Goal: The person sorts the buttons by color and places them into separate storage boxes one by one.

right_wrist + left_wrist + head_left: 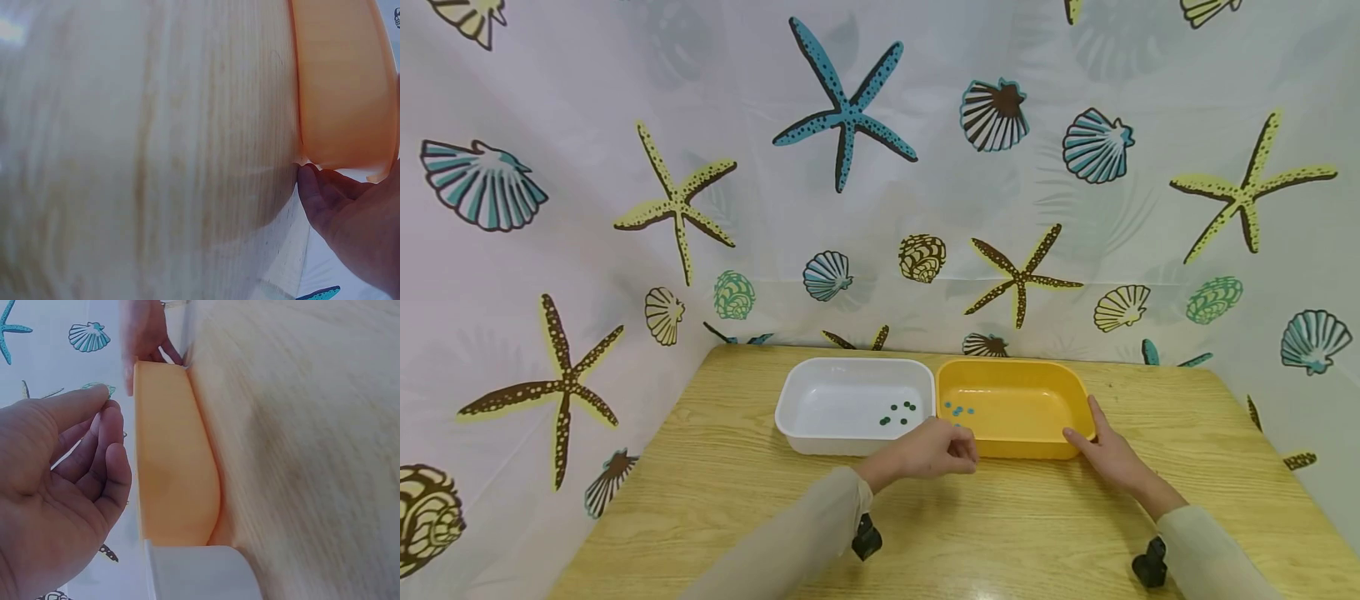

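Observation:
Side by side stand a white tub (857, 446) and a yellow tub (1022, 450), long sides facing me. Several small dark green discs (904, 422) lie in the white one's right part; several small blue discs (958, 410) are at the yellow one's left end. My left hand (934, 450) is over the near rims where the tubs meet. Its thumb and index fingertips (107, 400) come together, other fingers curled; I cannot tell whether something tiny is between them. My right hand (1108, 454) holds the yellow tub's near right corner, thumb at the front rim, fingers along the side.
Both tubs stand toward the back of a wood-grain table (1000, 533). Behind and at both sides hangs a white curtain (880, 217) printed with starfish and shells. Black devices (867, 537) sit under both wrists.

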A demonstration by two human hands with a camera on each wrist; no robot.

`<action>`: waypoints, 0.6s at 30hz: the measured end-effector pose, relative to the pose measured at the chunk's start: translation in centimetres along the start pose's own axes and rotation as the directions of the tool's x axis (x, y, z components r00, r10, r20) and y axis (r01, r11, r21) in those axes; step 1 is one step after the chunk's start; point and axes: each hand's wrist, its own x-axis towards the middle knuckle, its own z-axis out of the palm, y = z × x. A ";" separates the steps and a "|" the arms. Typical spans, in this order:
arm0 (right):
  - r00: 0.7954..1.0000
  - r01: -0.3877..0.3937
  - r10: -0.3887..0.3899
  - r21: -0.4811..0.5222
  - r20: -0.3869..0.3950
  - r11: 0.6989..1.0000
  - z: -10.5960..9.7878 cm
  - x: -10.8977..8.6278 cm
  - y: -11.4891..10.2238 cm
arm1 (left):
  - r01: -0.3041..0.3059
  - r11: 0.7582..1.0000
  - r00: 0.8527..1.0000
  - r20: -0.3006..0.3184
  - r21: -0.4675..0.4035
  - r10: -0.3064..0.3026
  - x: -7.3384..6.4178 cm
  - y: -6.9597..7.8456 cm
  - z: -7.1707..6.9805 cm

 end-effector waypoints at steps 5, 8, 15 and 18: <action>1.000 -0.006 0.006 -0.001 0.001 1.000 0.0 0.0 0.0 | 0.040 0.998 0.999 -0.016 -0.043 -0.041 0.9 0.2 -0.6; 1.000 -0.009 0.009 0.002 0.002 1.000 0.0 0.0 0.0 | 0.082 0.993 0.996 -0.033 -0.086 -0.085 1.4 0.5 -0.9; 1.000 -0.013 0.013 0.004 0.001 1.000 0.0 0.0 -0.1 | 0.130 0.985 0.987 -0.079 -0.112 -0.139 3.0 0.7 -1.5; 1.000 -0.012 0.012 0.006 0.000 1.000 0.0 0.0 0.0 | 0.146 0.980 0.983 -0.092 -0.137 -0.160 3.6 0.7 -1.7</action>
